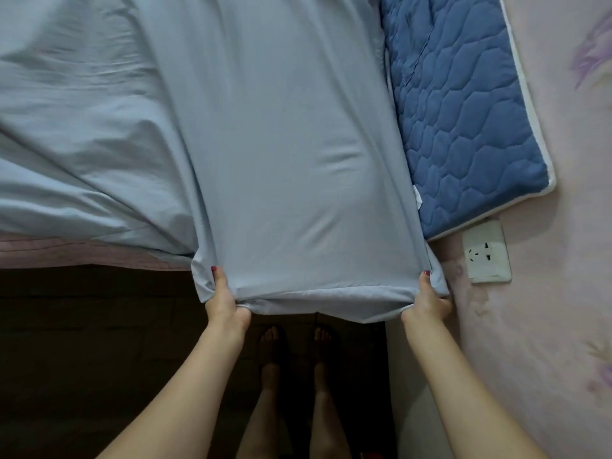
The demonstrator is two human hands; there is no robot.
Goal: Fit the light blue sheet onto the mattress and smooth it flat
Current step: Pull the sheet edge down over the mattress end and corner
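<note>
1. Head view, looking down past both forearms: the light blue sheet is drawn taut in a broad band from the bed toward the person, who stands at the bed's edge with bare feet on a dark floor.

2. Left hand grips the sheet's near edge at one side, thumb on top and fingers curled underneath; right hand grips the same edge at the other side in the same way. Holding the hem at two well-separated points likely keeps the cloth spread so it can be pulled over the mattress end evenly.

3. Between the hands the hem sags in a shallow curve and folds under, which suggests a gathered or elastic edge, though the stitching cannot be made out.

4. Fabric looks thin, soft and matte, with long tension lines running away from the grip; to the left it lies loose in rumpled folds over the bed, not yet smoothed.

5. Pinkish mattress side shows beneath the loose cloth at left, so that stretch is still uncovered.

6. Dark blue quilted pad with white piping lies just beside the sheet on the right, its stitched wavy cells giving a padded surface.

7. Pale pink floral wall carries a white socket near the right hand.

8. By my judgement the fitting is partway done; tucking this end comes next.
</note>
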